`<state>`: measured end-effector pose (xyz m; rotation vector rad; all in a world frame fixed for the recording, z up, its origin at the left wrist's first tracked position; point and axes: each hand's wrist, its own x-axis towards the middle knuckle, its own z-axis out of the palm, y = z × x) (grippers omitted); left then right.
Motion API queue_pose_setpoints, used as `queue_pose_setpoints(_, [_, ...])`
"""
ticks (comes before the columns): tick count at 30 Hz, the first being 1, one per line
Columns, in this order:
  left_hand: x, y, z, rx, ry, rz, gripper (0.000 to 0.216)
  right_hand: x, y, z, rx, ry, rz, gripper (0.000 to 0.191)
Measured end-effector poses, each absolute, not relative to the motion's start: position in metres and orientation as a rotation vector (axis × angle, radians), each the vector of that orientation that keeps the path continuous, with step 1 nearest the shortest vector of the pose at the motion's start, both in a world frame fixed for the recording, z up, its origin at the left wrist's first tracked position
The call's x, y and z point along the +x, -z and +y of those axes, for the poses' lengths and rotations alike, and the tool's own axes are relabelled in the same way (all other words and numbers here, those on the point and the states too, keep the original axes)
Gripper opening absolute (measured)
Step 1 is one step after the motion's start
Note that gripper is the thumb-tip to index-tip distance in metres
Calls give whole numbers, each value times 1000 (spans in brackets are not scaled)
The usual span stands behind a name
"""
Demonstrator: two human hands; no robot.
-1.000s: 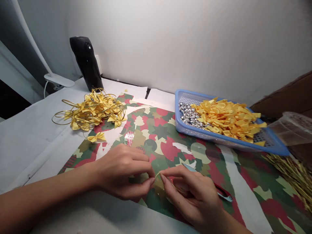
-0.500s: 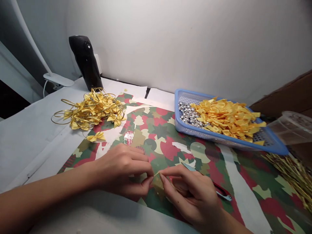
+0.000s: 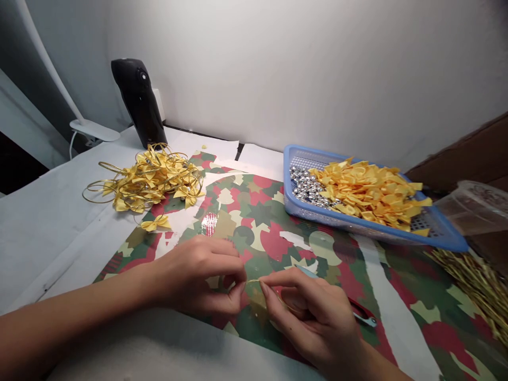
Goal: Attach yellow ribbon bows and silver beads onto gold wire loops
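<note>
Between my two hands runs a thin gold wire point(image 3: 253, 281), pinched at its left end by the thumb and forefinger of my left hand point(image 3: 206, 275). The fingers of my right hand point(image 3: 313, 312) pinch its other end, and part of the wire curves under that palm. Both hands hover just above the patterned sheet point(image 3: 260, 214). Under and beyond my right hand lies a pair of scissors point(image 3: 367, 317), mostly covered; a blade tip and part of a handle show.
At left lies a pile of yellow ribbon bows on looped gold wires point(image 3: 153, 177), with one bow point(image 3: 155, 223) nearer me. A blue basket point(image 3: 357, 230) holds silver beads point(image 3: 307, 185) and yellow ribbon pieces point(image 3: 369, 190). A bundle of wires point(image 3: 472, 288), a black bottle point(image 3: 138, 103) and a lamp base point(image 3: 95, 130) stand around.
My left hand has shifted slightly left, so a little more wire shows between the hands. My right hand stays almost in place.
</note>
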<state>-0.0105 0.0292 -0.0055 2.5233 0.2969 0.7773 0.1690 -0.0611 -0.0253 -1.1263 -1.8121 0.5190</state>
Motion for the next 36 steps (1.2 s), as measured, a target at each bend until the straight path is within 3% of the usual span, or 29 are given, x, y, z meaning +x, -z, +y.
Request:
queue_pose_setpoints(9, [-11, -6, 32, 2417, -572, 314, 12, 169, 26, -60, -1132, -528, -1793, 14])
queue_pose_setpoints(19, [-10, -3, 30, 2413, -612, 308, 16, 170, 24, -59, -1194, -542, -1891, 7])
queue_pose_setpoints(24, [-8, -4, 28, 2394, -608, 307, 18, 169, 20, -60, -1260, -279, -1882, 37])
queue_pose_setpoints(26, [-8, -3, 27, 2386, -606, 317, 18, 168, 21, -63, -1246, -258, -1856, 40])
queue_pose_setpoints(32, [-7, 1, 26, 2446, -567, 393, 16, 154, 26, -76, -1324, -1271, -1256, 25])
queue_pose_setpoints(36, [-7, 1, 25, 2478, -526, 400, 17, 150, 22, -76, -1278, -1468, -1011, 16])
